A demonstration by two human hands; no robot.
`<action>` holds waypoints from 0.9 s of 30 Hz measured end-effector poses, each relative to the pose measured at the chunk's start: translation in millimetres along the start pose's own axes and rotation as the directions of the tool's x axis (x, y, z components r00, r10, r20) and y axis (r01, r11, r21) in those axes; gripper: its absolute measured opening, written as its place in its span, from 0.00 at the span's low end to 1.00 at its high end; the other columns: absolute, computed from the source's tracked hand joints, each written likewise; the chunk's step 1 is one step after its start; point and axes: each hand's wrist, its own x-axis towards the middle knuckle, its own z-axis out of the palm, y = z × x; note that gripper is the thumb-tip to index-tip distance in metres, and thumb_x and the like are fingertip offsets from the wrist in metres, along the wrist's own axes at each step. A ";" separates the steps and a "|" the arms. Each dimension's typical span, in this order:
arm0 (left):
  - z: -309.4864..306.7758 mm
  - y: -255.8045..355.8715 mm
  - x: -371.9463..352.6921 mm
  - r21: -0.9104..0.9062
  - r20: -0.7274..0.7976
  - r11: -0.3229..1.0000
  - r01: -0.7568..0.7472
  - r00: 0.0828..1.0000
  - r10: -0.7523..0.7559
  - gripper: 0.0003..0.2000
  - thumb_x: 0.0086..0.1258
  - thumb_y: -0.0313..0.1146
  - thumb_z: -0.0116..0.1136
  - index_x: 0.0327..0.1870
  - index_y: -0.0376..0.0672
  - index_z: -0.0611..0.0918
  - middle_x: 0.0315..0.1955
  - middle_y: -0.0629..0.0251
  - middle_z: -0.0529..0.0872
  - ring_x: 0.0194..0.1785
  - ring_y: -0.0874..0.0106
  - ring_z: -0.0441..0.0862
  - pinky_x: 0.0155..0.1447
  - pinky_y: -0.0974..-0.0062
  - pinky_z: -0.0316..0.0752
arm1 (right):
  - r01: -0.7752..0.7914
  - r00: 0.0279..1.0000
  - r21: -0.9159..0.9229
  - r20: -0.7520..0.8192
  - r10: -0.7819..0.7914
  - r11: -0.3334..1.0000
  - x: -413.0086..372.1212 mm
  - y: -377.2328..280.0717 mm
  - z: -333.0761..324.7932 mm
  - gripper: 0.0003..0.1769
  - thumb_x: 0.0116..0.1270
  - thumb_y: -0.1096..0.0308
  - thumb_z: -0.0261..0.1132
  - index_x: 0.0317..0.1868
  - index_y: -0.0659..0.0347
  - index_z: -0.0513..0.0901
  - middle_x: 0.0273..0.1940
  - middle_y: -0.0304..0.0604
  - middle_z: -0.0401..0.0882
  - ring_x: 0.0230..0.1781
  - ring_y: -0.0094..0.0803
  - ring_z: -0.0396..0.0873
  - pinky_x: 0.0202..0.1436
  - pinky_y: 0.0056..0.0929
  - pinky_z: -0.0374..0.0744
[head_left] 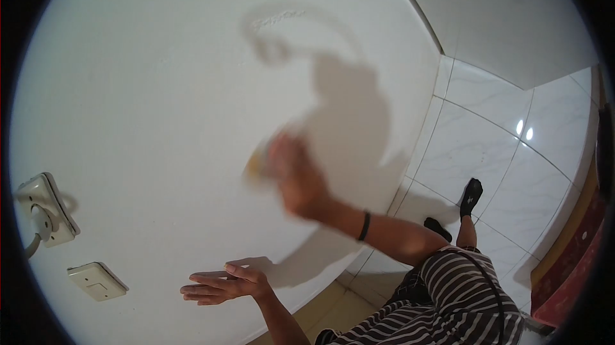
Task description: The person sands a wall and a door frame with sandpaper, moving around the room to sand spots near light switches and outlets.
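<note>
My right hand (298,175), with a black band on its wrist, is smeared by motion in front of the white wall (160,121). Its fingers are closed around a small yellowish object (255,167), too blurred for me to tell what kind. Lower in the view, my left hand (224,284) is open and holds nothing, fingers stretched out to the left and thumb apart. A shadow falls on the wall right beside it. Higher on the wall is a rough, bumpy white patch (278,19), with the right arm's shadow around it.
A socket plate (54,210) with a white plug and cord sits at the far left, with a switch plate (97,281) below it. White tiled floor (493,153) meets the wall at right. Red patterned furniture (570,274) stands at the lower right edge.
</note>
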 end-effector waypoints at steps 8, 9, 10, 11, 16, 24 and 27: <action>0.3 0.7 -0.2 -0.024 -0.029 0.999 -0.028 0.999 0.028 0.33 0.84 0.53 0.32 0.83 0.42 0.58 0.84 0.49 0.47 0.87 0.51 0.39 0.83 0.46 0.26 | 0.256 0.794 0.373 0.446 -0.414 0.892 1.9 4.0 -16.5 0.22 0.67 0.69 0.62 0.62 0.56 0.82 0.69 0.39 0.78 0.71 0.37 0.74 0.75 0.36 0.74; 1.9 -0.4 -0.7 -0.030 -0.030 0.999 -0.032 0.999 0.031 0.33 0.84 0.52 0.32 0.83 0.42 0.58 0.84 0.50 0.47 0.87 0.51 0.39 0.83 0.46 0.26 | 0.211 0.778 0.114 0.582 -0.237 0.971 4.8 30.4 -17.3 0.24 0.73 0.72 0.60 0.68 0.57 0.78 0.69 0.42 0.77 0.71 0.39 0.75 0.77 0.43 0.72; 2.1 -2.0 -1.6 -0.030 -0.029 0.999 -0.033 0.999 0.032 0.33 0.84 0.52 0.33 0.83 0.42 0.58 0.84 0.50 0.47 0.87 0.51 0.39 0.83 0.46 0.26 | 0.246 0.956 -0.144 0.198 -0.216 0.958 14.4 45.5 -33.5 0.26 0.70 0.76 0.59 0.68 0.60 0.78 0.69 0.48 0.77 0.70 0.45 0.76 0.78 0.47 0.70; 1.5 -2.9 -2.8 -0.034 -0.028 0.999 -0.032 0.999 0.031 0.33 0.84 0.52 0.33 0.83 0.41 0.58 0.84 0.50 0.47 0.87 0.51 0.39 0.83 0.46 0.26 | 0.198 0.979 -0.215 -0.009 -0.205 0.956 35.0 68.4 -42.7 0.26 0.71 0.77 0.56 0.70 0.63 0.76 0.71 0.55 0.74 0.71 0.49 0.74 0.79 0.49 0.68; 0.8 -5.2 -3.2 -0.058 -0.035 0.997 -0.041 0.999 0.039 0.32 0.84 0.51 0.33 0.82 0.41 0.61 0.84 0.49 0.49 0.87 0.51 0.40 0.83 0.46 0.25 | -0.523 0.767 0.121 -0.364 0.528 0.843 67.9 80.3 -63.2 0.28 0.81 0.70 0.52 0.77 0.72 0.63 0.76 0.63 0.65 0.79 0.56 0.63 0.81 0.40 0.62; 1.7 -7.8 -5.1 -0.051 -0.032 0.998 -0.042 0.999 0.040 0.32 0.84 0.52 0.33 0.81 0.41 0.63 0.84 0.49 0.51 0.87 0.51 0.42 0.83 0.47 0.26 | 0.359 0.766 0.264 0.465 -0.445 0.895 -52.7 -30.6 -6.3 0.27 0.71 0.70 0.62 0.70 0.60 0.76 0.70 0.40 0.76 0.74 0.36 0.71 0.79 0.43 0.68; 1.2 -4.1 -2.2 -0.070 -0.044 0.996 -0.060 0.997 0.057 0.32 0.84 0.51 0.32 0.81 0.41 0.64 0.83 0.49 0.51 0.87 0.51 0.43 0.84 0.48 0.27 | 0.301 0.784 0.264 0.478 -0.395 0.916 -30.9 24.6 -20.8 0.23 0.71 0.68 0.62 0.67 0.54 0.80 0.67 0.36 0.79 0.70 0.34 0.75 0.76 0.41 0.73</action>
